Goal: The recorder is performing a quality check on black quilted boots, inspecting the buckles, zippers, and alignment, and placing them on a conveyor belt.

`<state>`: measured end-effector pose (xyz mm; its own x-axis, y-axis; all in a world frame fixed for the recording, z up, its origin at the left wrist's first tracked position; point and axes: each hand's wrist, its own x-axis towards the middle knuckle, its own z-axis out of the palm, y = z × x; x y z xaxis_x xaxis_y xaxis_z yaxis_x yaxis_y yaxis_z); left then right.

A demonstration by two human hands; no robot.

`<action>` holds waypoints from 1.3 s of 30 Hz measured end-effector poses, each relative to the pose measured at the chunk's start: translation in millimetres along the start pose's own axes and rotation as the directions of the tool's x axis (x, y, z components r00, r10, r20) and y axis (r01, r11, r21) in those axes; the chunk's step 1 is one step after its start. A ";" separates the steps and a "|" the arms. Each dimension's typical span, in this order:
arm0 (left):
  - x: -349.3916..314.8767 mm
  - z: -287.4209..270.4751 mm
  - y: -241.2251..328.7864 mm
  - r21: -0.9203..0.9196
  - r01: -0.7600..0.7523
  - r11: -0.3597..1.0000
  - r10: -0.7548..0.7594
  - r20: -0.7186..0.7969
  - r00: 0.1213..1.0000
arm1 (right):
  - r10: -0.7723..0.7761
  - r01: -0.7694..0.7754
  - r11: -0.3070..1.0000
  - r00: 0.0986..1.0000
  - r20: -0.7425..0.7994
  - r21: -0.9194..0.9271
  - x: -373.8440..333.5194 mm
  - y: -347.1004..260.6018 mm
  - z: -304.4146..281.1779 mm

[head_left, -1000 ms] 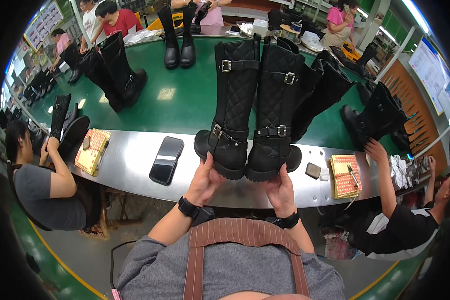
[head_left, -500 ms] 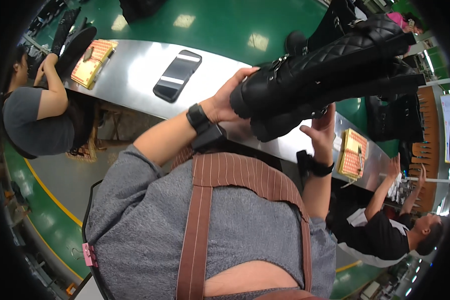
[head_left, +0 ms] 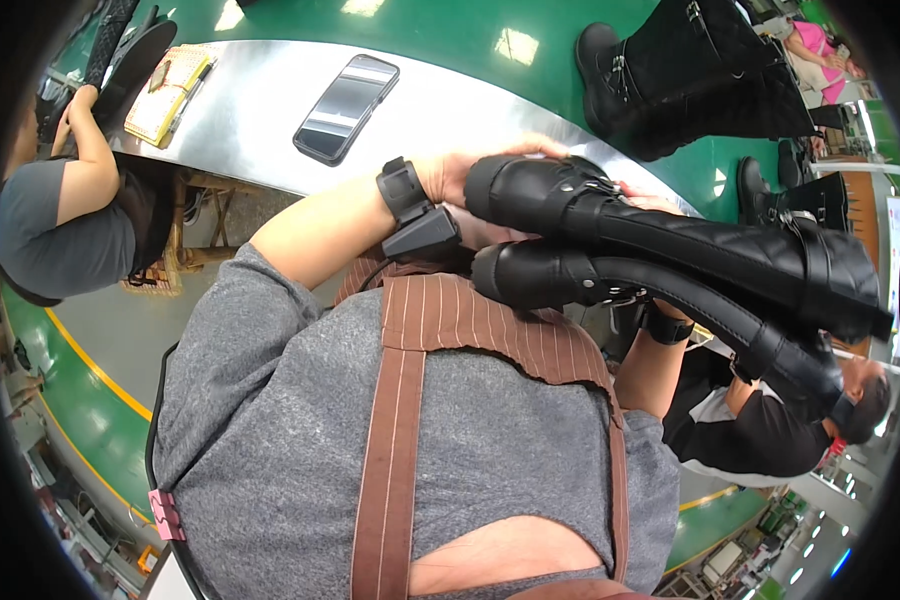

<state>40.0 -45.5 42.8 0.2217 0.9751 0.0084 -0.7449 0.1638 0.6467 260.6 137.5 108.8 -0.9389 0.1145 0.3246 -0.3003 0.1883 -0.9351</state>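
Note:
A pair of tall black boots is held over the near edge of the metal table, side by side with shafts reaching right. The farther boot shows a quilted shaft, straps and a buckle; the nearer boot lies along it. My left hand is closed around the sole end of the farther boot, fingers passing behind it. My right hand supports the pair from beneath; only some fingers show past the far side, and the rest is hidden by the boots.
A dark smartphone lies on the metal table. Left of it is a yellow pad with a pen. More black boots stand beyond the table. A co-worker is at the left, another at the right.
The boots have come nearer and turned over, so their backs and straps now face up. My right hand has gone from beside the boots to beneath them. My view has shifted slightly.

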 end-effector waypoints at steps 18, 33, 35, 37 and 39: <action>-14.8 46.2 30.7 0.420 -0.338 0.842 0.410 -0.092 0.907 | -0.227 0.156 0.963 0.908 -0.351 -0.219 -37.8 13.9 9.8; -11.7 -7.5 -43.0 0.999 -0.041 -0.012 0.556 0.041 0.830 | -0.062 -0.307 0.587 0.906 -0.419 -0.749 6.0 36.5 61.8; -7.4 -17.7 -48.8 0.986 0.041 0.159 0.576 -0.127 0.808 | 0.013 -0.275 0.868 0.844 -0.536 -0.413 -10.0 43.6 61.7; -7.2 -27.2 -54.4 0.999 0.041 0.010 0.630 -0.038 0.776 | -0.001 -0.276 0.871 0.826 -0.564 -0.406 -32.0 52.7 59.0; -11.0 -22.6 -54.7 0.985 0.148 0.088 0.633 -0.170 0.756 | 0.173 -0.456 0.705 0.853 -0.492 -0.543 -48.8 58.0 58.4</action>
<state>64.0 -61.7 -9.9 -0.4107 0.8658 0.2858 0.5871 0.0113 0.8094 279.2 86.0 30.4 -0.7702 0.6103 0.1852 0.3083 0.6105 -0.7296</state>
